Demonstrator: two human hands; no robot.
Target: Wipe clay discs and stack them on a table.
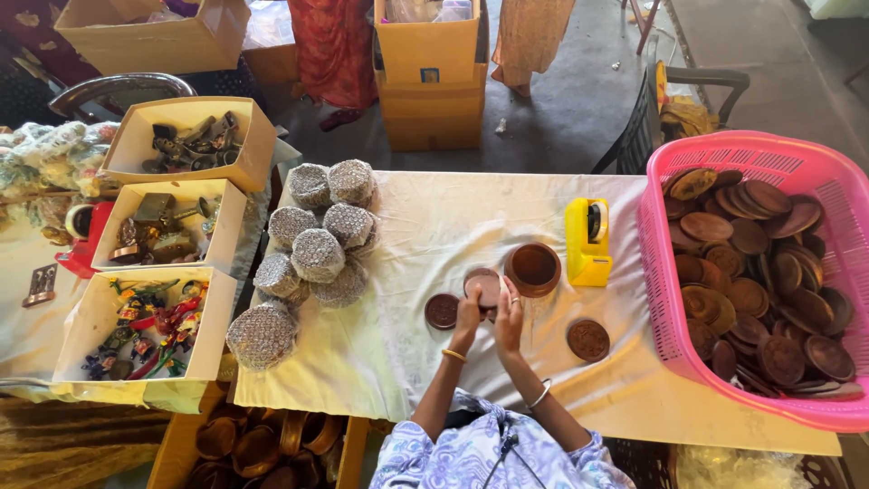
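My left hand (468, 317) and my right hand (510, 319) are raised together over the white cloth-covered table (434, 217), both gripping a small round brown wooden lid (483, 284). Just beyond it stands an open round wooden box (533, 268). One flat carved wooden disc (442, 311) lies left of my hands and another disc (588, 340) lies to the right. A gold bangle is on my left wrist and a silver one on my right.
A pink plastic basket (846, 235) full of several wooden discs fills the right side. A yellow tape dispenser (587, 242) stands by the box. Several wrapped round bundles (317, 255) sit at left, beside cardboard trays (217, 326) of small trinkets. Cardboard cartons (430, 86) and standing people are behind.
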